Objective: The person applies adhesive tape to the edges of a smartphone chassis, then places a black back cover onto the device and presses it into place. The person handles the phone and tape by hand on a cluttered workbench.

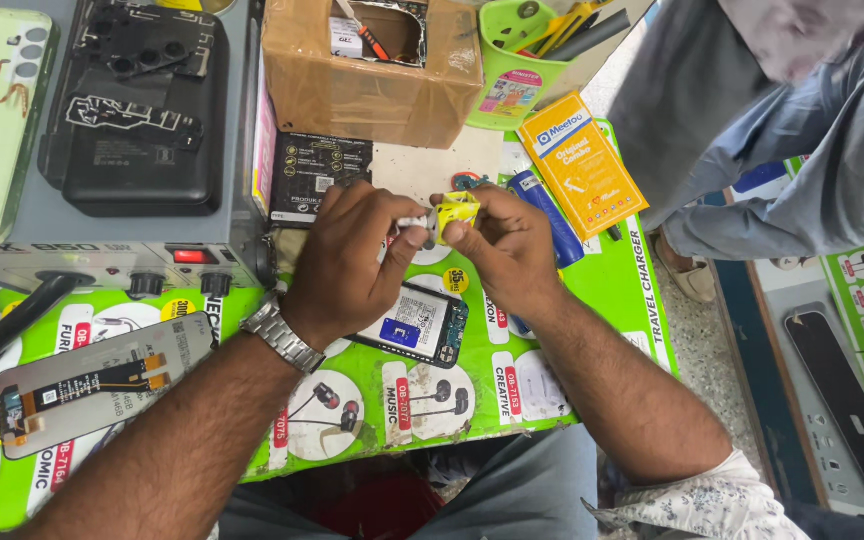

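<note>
Yellow plastic, a small roll or dispenser (457, 212) that looks like tape, sits pinched between the fingertips of the right hand (507, 250). The left hand (352, 255) is clenched on a small white piece (414, 222) that touches the roll's near side. Both grips work at one spot, above the bench (602, 290) and not resting on it.

Directly below the grip lies an opened phone (417, 325) with its battery and circuit board bare. This is where I judge the main risk: if the right-hand pinch slips, the roll or a loose strip could fall onto the exposed board, and anything sticky landing there would lift dust or tug on small parts. The hold is fingertip-only on both sides, so a hard pull could part the two pieces suddenly.

Left of the grip, near the bench's front edge, a detached screen panel (92, 385) with its flex cable lies under the left forearm's reach; a sweeping elbow could push it off.

Beyond the grip stand a taped cardboard box (352, 80) and an orange packet (582, 160), and a blue pen-like tube (550, 215) lies close by the right knuckles, easily knocked.

A second person's sleeve (802, 160) is at the far right, well apart.
</note>
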